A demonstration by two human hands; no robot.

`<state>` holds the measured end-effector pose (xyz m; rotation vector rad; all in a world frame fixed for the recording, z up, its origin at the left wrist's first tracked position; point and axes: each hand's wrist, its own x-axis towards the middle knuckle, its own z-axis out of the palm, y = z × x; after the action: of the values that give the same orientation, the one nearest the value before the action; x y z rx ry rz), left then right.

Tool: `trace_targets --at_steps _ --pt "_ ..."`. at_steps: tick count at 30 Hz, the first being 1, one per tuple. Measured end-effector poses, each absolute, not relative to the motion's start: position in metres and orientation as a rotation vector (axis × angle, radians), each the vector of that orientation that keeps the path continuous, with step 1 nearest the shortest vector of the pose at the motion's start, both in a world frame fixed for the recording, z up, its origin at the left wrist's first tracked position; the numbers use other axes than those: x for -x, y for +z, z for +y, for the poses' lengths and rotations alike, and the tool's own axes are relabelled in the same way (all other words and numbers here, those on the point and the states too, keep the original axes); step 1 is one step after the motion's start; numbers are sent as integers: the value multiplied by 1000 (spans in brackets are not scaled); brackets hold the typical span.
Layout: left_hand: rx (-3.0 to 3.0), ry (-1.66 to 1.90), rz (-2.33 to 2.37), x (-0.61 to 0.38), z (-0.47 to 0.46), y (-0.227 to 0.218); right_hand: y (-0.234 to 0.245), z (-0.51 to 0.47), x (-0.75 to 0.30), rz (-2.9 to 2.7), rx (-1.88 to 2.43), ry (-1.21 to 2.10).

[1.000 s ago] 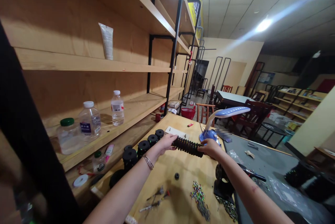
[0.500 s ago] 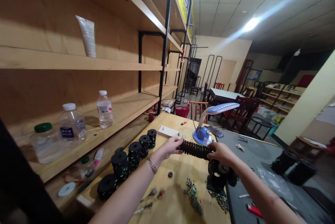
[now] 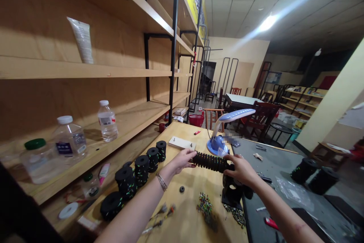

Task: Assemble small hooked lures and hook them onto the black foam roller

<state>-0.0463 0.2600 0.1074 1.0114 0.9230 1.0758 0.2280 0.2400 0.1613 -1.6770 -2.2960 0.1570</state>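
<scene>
A row of black ribbed discs point(image 3: 210, 162), like a thick spring with small coloured specks, is held level between my two hands. My left hand point(image 3: 184, 160) pinches its left end, and my right hand point(image 3: 238, 169) has its fingers wrapped round the right end. Below my right hand stands a black device on a base point(image 3: 231, 196), partly hidden by the hand. A pile of small multicoloured pieces point(image 3: 205, 205) lies on the wooden table, with dark striped pieces point(image 3: 236, 215) beside the device. A small black ring point(image 3: 182, 189) lies below my left hand.
Black speckled stacks point(image 3: 141, 170) line the table's left side. Behind my hands are a white board with pegs point(image 3: 181, 143) and a blue desk lamp point(image 3: 217, 145). Wooden shelves with bottles point(image 3: 107, 121) rise at left. A grey table surface point(image 3: 256, 163) adjoins at right.
The view has turned slightly right, so the surroundings sit further left. Both hands keep hold of the row of black discs, which stays above the table.
</scene>
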Motion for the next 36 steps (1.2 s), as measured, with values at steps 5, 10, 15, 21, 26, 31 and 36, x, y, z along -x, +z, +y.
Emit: trace_targets --at_steps 5,10,15,21,26,31,36 --pt "-977 1138 877 42 258 100 153 239 -235 -2289 1620 151" --pt "-957 1169 843 43 259 95 151 241 -237 -2314 1583 173" --pt "-948 1192 807 44 260 92 154 242 -231 -2366 1559 148" --pt "-909 1258 761 40 262 80 159 244 -179 -2546 1351 -41" --pt "-863 1283 717 38 266 72 157 256 -122 -2609 1253 -182" --pt "-827 1341 720 30 264 69 145 269 -101 -2639 1250 -217" --pt "-847 1316 847 35 265 68 141 266 -101 -2628 1299 -276"
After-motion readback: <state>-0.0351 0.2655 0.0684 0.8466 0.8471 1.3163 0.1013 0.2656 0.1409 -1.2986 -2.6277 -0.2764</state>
